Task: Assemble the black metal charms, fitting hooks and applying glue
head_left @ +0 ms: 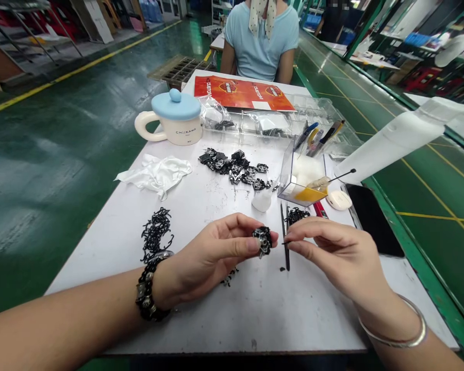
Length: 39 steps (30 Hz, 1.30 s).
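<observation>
From here I see the left fingers [237, 247] clamped on a part [263, 240]. The right fingers [308, 251] pinch a sliver [285, 243].

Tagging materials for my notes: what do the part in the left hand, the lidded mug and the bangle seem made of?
The part looks like black plastic with metal, given its shiny silver areas; too small to be sure. The smooth cream mug seems ceramic, possibly plastic; its matte blue lid suggests silicone. The bangle looks polished metal, given bright highlights.

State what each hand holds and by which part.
Left hand: dark assembly, held at its left edge and from behind. Right hand: tiny black piece, apparently by one end.
</observation>
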{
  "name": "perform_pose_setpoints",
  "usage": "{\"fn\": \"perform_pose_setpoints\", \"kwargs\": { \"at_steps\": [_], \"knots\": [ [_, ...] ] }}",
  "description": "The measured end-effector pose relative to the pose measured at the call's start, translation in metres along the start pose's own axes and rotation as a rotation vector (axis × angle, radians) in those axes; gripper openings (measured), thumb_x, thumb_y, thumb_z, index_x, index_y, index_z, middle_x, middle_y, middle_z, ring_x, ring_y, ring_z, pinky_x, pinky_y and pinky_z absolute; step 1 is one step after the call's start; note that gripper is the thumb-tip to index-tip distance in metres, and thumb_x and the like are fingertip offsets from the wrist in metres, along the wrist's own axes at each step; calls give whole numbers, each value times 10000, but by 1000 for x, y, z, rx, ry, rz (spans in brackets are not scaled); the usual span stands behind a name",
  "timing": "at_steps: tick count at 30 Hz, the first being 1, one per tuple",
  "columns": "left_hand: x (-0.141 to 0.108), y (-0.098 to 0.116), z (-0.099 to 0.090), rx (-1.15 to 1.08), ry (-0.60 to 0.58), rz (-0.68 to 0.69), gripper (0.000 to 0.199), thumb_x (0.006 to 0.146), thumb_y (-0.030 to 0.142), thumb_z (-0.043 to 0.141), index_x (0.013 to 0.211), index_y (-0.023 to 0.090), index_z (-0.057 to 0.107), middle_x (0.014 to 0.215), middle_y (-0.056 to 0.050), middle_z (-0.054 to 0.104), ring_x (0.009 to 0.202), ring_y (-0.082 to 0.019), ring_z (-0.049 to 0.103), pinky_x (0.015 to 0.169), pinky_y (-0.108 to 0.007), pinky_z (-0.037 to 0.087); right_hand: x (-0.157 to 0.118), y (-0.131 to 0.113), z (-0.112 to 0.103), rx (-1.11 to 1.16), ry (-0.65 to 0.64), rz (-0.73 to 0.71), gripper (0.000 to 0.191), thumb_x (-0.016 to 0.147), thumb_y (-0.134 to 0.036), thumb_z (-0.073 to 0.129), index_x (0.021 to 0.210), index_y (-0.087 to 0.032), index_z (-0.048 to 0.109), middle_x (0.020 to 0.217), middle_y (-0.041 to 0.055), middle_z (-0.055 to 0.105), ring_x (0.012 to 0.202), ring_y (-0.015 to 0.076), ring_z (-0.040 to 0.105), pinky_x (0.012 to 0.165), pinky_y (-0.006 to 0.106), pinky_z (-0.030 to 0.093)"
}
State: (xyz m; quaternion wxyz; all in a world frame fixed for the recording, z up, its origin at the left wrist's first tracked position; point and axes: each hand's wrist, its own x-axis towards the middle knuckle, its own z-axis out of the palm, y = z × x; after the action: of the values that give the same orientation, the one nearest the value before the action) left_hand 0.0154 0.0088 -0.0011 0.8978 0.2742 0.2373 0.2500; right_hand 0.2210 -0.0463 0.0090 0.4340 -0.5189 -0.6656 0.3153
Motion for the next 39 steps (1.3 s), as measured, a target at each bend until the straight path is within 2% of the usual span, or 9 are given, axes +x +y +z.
{"fn": "perform_pose_setpoints", "kwargs": {
  "at_steps": [3,7,17,22,27,31,35,39],
  "knots": [
    [1,0,1,-47,15,9,238,740,123,704,964,173,638,949,-47,711,877,-124,645,851,-248,445,-3,-5,5,32,68,-78,206,769,-63,651,857,-249,666,823,-30,677,790,85,623,716,191,520],
    [1,-3,2,-53,28,-19,257,716,110,723,954,162,640,943,-43,703,871,-140,645,854,-284,472,-5,-12,15,85,72,-146,213,759,-40,649,862,-226,654,784,-25,658,755,83,609,677,197,517],
    [3,-4,3,29,63,-70,233,702,114,733,895,133,605,799,-9,677,736,-123,660,776,-270,512,-3,-11,17,16,-7,-75,77,763,-136,681,792,-204,658,761,-16,636,724,67,605,631,169,503],
    [2,-3,5,16,83,-68,211,716,99,718,884,128,594,780,-8,677,742,-124,664,794,-275,516,-5,-9,21,-17,46,-149,139,762,-89,670,844,-200,670,788,-10,632,732,62,599,618,161,500],
    [2,-3,3,-11,89,-62,203,737,96,702,903,129,589,804,-19,688,738,-112,666,794,-254,518,-10,-6,25,-111,77,-263,253,770,-2,612,970,-154,646,871,34,615,807,83,580,659,201,498],
    [2,-4,3,-20,82,-68,199,744,100,699,906,129,587,815,-26,691,747,-115,671,805,-257,521,-10,-6,27,-170,75,-319,283,773,38,573,996,-128,624,912,62,611,847,101,575,689,231,495],
    [1,-4,3,-12,85,-85,199,748,101,696,913,126,587,812,-26,688,757,-118,668,816,-273,522,-10,-6,29,-181,104,-322,248,782,28,564,962,-135,620,865,57,612,815,109,572,669,245,494],
    [1,-4,4,-13,82,-79,191,739,100,703,894,123,592,809,-25,684,756,-114,659,804,-269,520,-10,-6,30,-143,129,-262,207,793,-16,580,922,-172,623,817,41,613,761,115,575,619,247,486]
  ]
}}
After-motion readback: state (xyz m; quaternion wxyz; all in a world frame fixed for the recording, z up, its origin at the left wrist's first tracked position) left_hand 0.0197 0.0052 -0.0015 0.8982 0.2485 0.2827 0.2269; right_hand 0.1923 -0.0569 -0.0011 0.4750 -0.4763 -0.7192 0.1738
